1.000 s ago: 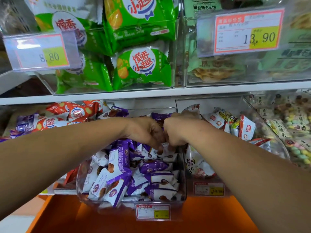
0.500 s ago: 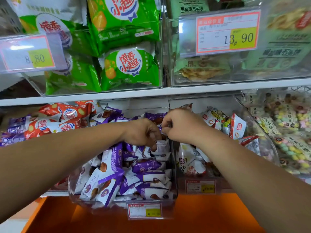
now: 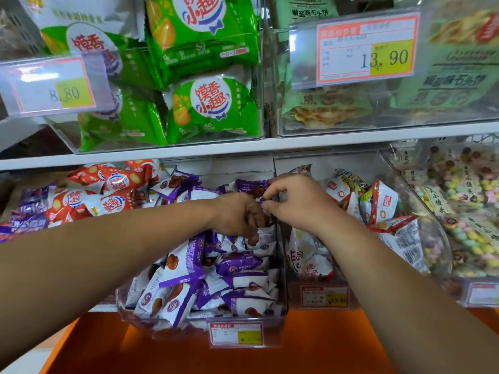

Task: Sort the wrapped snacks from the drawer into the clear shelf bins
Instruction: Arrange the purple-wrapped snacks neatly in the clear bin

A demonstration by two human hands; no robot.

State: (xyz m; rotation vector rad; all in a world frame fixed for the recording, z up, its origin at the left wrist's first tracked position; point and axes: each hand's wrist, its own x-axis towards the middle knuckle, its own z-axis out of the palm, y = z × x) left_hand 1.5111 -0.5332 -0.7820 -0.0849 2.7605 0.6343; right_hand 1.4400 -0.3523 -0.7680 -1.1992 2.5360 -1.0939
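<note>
1. Clear plastic bin [image 3: 282,292], middle of the lower shelf row: heaped with purple-and-white wrapped snacks [image 3: 189,268] lying at all angles. A price label [image 3: 236,333] is clipped to its front wall.
2. Left hand [image 3: 237,214]: reaches over the pile near the bin's right wall, back of the hand up. The fingers are curled downward, with the tips touching the white wrappers on top. I cannot tell whether any packet is actually gripped.
3. Right hand [image 3: 299,203]: just beside the left hand, above the wall shared with the next bin. The thumb and forefinger are pressed together, pinching a purple wrapper edge [image 3: 262,201], and the other fingers are curled under. I cannot tell which packet that edge belongs to.
4. Neighbouring bin [image 3: 442,252] on the right: holds red-and-white packets [image 3: 378,203], partly hidden behind the right forearm.
5. Far right: small bags of pastel sweets [image 3: 467,211] in another clear bin.
6. Left of the middle bin: orange-red packets [image 3: 116,182] are heaped, with a few purple ones among them.
7. White shelf board [image 3: 270,147] above. It carries green packets [image 3: 213,109] behind a tag reading 8.80 [image 3: 54,87], and beside them pale green packets [image 3: 324,106] behind a tag reading 13.90 [image 3: 367,49].
8. Orange surface [image 3: 297,357] below the bins, at the frame's lower edge.
</note>
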